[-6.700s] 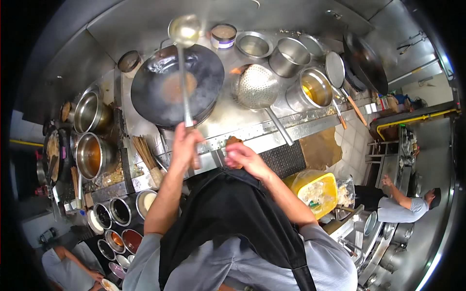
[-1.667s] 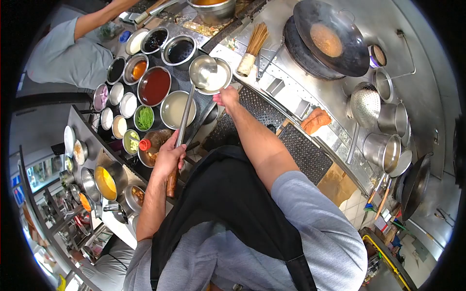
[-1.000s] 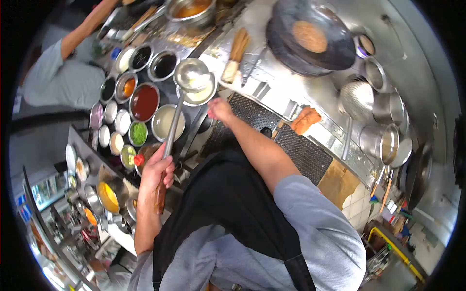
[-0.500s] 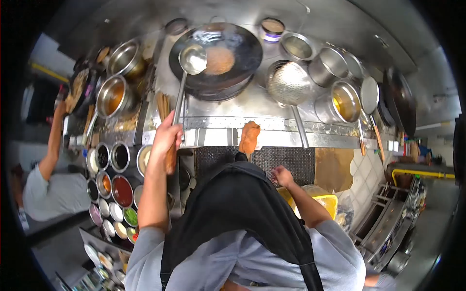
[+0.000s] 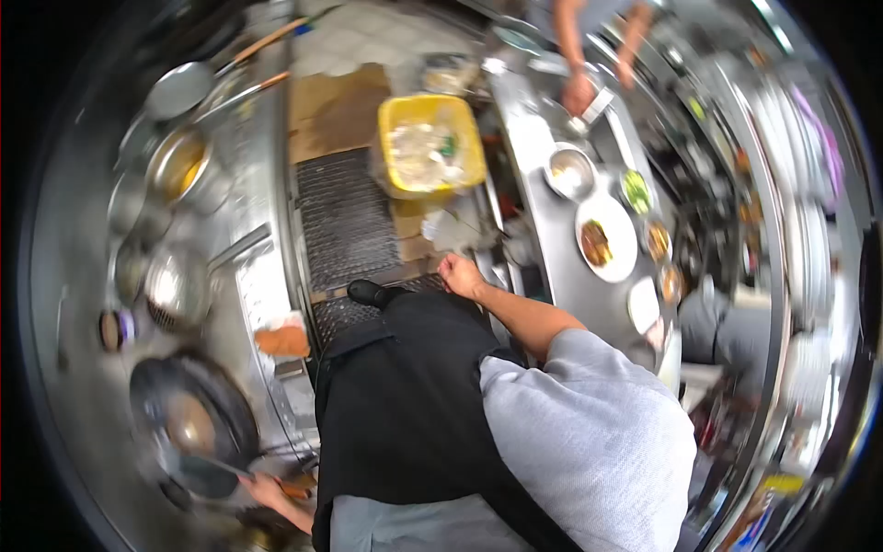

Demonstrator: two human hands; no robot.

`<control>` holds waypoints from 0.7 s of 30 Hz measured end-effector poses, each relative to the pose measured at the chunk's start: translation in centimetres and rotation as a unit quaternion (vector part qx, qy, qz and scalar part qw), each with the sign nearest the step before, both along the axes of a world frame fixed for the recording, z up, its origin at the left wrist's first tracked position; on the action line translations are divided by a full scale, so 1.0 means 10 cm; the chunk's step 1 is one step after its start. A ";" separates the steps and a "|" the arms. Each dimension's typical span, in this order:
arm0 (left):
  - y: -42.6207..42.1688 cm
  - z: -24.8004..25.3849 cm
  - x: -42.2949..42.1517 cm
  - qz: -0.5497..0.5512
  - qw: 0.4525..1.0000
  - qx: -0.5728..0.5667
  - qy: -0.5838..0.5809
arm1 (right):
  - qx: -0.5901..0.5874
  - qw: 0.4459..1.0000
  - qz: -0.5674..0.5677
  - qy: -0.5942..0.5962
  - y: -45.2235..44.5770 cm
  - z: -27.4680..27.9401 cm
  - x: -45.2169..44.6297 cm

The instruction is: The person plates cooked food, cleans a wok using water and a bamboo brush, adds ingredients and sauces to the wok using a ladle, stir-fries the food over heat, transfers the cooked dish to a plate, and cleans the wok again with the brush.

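Note:
At the lower left my left hand (image 5: 267, 489) is closed around the handle of a ladle (image 5: 219, 464). The ladle reaches over the black wok (image 5: 241, 405); its bowl is blurred at the wok's near side. Some pale brown stuff (image 5: 189, 421) shows in the bottom of the wok. My right hand (image 5: 460, 274) is curled into a loose fist in front of my apron, above the floor, with nothing visible in it. An orange-brown folded cloth (image 5: 281, 340) lies on the stove's front edge, between the wok and a strainer (image 5: 177, 283).
A yellow bin (image 5: 386, 152) with rubbish stands on the floor ahead, beyond dark mats (image 5: 348, 221). On the right counter (image 5: 575, 276) are a white oval plate (image 5: 618, 267), a steel bowl (image 5: 570, 173) and small dishes. Another person's hand (image 5: 578, 94) is at its far end.
My view has swung to the right, bringing the right counter and another person's arms into sight. My left hand still holds the ladle; my right hand stays curled.

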State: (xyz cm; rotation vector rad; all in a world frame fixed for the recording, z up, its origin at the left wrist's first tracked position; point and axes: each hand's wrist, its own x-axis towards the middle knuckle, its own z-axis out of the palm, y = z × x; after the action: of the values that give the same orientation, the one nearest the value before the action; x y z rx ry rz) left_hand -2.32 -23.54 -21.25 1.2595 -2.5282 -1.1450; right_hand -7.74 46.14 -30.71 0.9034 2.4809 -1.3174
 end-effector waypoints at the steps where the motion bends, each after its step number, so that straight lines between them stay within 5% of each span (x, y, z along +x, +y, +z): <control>1: 0.02 0.09 -0.02 0.041 0.996 0.075 0.006 | 0.056 0.996 -0.051 0.038 0.14 -0.05 0.33; 9: 0.47 0.59 -0.32 -0.007 0.997 0.069 -0.037 | 0.327 0.849 -0.408 0.069 1.48 0.14 2.26; 11: 0.49 0.57 -0.35 -0.018 0.996 0.069 -0.049 | 0.294 0.804 -0.503 0.118 2.03 0.03 2.73; 13: 0.57 0.52 -0.37 -0.025 0.996 0.064 -0.061 | 0.093 0.736 -0.641 0.198 2.23 0.63 2.84; 21: 0.70 0.31 -0.52 -0.028 0.993 0.038 -0.112 | -0.141 0.602 -0.735 0.279 4.28 0.70 3.46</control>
State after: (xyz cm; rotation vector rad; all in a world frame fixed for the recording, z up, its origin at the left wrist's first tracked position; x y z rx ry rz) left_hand -7.50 -16.52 -18.14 1.4173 -2.7187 -1.1847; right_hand 26.84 88.92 -23.68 3.0483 1.1254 -2.4944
